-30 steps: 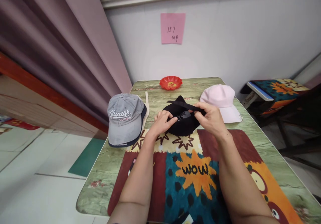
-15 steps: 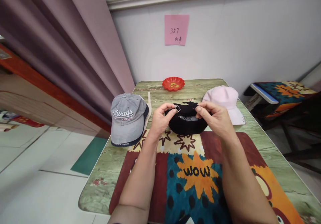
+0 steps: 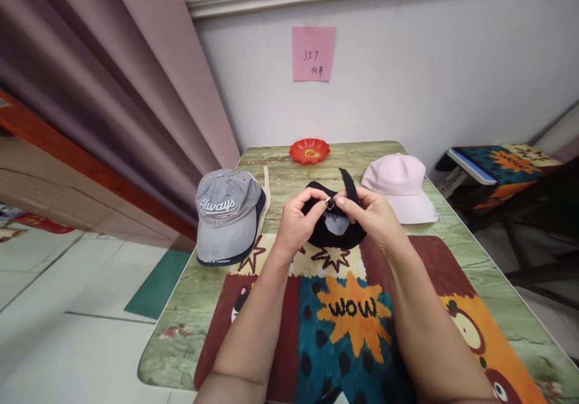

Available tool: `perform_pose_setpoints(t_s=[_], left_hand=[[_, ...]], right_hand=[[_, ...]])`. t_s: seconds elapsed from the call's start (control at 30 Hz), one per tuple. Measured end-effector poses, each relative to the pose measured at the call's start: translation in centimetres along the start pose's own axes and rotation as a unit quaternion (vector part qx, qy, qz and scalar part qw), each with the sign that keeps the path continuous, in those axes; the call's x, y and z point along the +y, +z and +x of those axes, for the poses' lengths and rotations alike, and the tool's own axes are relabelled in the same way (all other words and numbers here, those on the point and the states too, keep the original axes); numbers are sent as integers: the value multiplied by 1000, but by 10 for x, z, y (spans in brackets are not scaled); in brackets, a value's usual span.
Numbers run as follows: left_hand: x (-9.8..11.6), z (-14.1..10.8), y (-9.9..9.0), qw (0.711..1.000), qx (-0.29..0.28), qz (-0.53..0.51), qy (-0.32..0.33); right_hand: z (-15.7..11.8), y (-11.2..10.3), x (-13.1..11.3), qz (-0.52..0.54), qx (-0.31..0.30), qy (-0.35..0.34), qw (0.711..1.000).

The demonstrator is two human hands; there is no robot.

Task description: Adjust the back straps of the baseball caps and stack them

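Observation:
A black cap [image 3: 323, 235] lies at the far edge of the mat, its light inner panel with lettering showing. Over it, my left hand [image 3: 301, 217] pinches the small metal buckle [image 3: 330, 202] on the cap's strap. My right hand [image 3: 368, 211] grips the black strap [image 3: 348, 186] close beside the buckle, and the strap's loose end sticks up above the fingers. Whether the strap passes through the buckle, I cannot tell. A grey cap [image 3: 228, 211] with "Always" lettering rests over a navy cap to the left. To the right sits a pink cap [image 3: 398, 187].
A colourful mat [image 3: 353, 337] with "WOW" lettering covers the near part of the green table [image 3: 167, 344]. A red scalloped dish [image 3: 310, 151] stands at the back, below a pink note [image 3: 313, 54] on the wall. Purple curtains [image 3: 149, 60] hang at left.
My hands have come together, bringing the strap up against the buckle. The strap's loose end now points upward, and more of the cap's inner panel shows.

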State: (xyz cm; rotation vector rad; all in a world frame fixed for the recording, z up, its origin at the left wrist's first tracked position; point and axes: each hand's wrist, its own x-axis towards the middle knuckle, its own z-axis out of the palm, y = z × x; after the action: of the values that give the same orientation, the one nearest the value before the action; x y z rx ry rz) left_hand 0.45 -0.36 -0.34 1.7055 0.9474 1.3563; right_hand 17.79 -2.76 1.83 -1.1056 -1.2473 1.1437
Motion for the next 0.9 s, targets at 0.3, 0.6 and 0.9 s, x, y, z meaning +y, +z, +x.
perform_pose_setpoints(t_s=[0.3, 0.6, 0.9], left_hand=[[13, -4, 8, 968, 12, 235, 89], [-3, -2, 6, 943, 65, 297, 132], [-8, 3, -3, 961, 77, 245, 107]], right_hand=[[6, 2, 11, 4, 36, 10, 999], [8, 5, 13, 23, 61, -25, 998], [4, -17, 0, 55, 177, -90, 978]])
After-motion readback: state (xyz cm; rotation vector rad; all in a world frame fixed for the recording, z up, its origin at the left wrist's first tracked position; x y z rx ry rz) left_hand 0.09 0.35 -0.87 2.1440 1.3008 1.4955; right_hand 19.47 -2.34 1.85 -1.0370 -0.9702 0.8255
